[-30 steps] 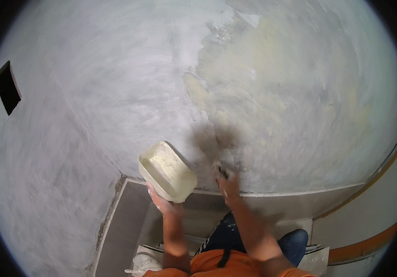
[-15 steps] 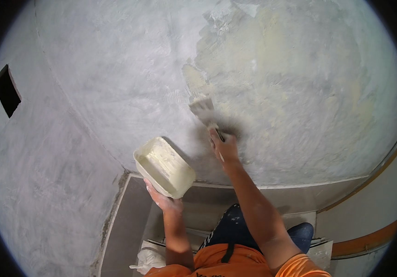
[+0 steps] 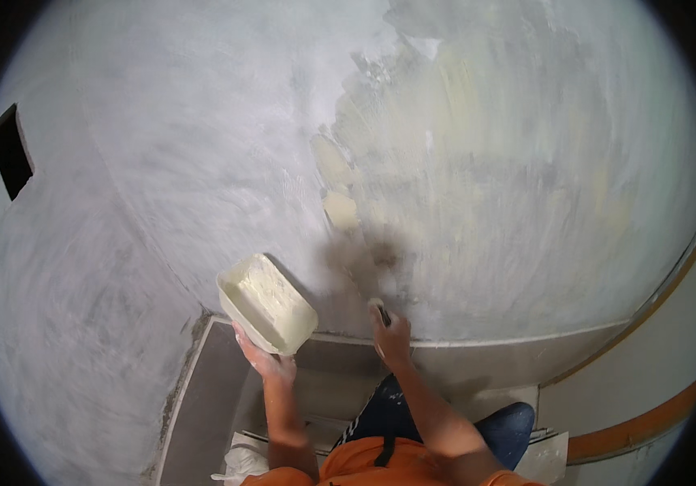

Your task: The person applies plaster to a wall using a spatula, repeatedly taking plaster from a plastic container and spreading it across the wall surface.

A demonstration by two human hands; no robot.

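Holding cream tub [image 3: 269, 306] from below in left grip [image 3: 265, 356], near lower left corner of back wall [image 3: 494, 259] | clasping putty knife [image 3: 377, 305] in right grip [image 3: 392, 338], near wall's lower edge | too blurred at blade to tell contact

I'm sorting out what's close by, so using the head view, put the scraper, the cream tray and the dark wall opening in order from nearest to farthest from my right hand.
1. Scraper: gripped in your right hand.
2. Cream tray: to its left, held in your left hand.
3. Dark wall opening: far left, higher in the picture.
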